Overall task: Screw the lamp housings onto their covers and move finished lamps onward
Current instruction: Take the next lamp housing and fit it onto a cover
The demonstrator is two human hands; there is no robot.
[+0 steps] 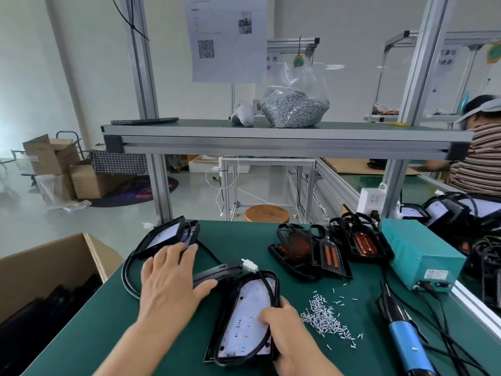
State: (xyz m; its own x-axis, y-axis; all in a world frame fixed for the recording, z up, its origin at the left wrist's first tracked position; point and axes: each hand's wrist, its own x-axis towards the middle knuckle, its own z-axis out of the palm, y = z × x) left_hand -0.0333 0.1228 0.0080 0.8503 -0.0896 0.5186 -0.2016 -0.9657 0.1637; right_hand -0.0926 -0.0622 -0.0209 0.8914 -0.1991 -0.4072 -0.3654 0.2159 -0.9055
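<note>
A black lamp housing (245,318) with a white LED board lies on the green bench in front of me, its black cable and white connector (250,265) draped over it. My right hand (287,332) grips its right edge, thumb on the LED board. My left hand (170,278) lies flat with fingers spread over a black cover piece (217,271) and cable just left of the housing. Another lamp (168,236) leans at the bench's far left. Several black covers with orange lenses (322,249) are piled at the far middle. Loose silver screws (325,318) lie right of the housing.
A blue-handled electric screwdriver (406,340) lies at the right, cabled to a teal power box (418,253). An open cardboard box (46,272) stands left of the bench. A bag of screws (295,109) sits on the overhead shelf. Another person (474,147) works at the far right beside more lamps.
</note>
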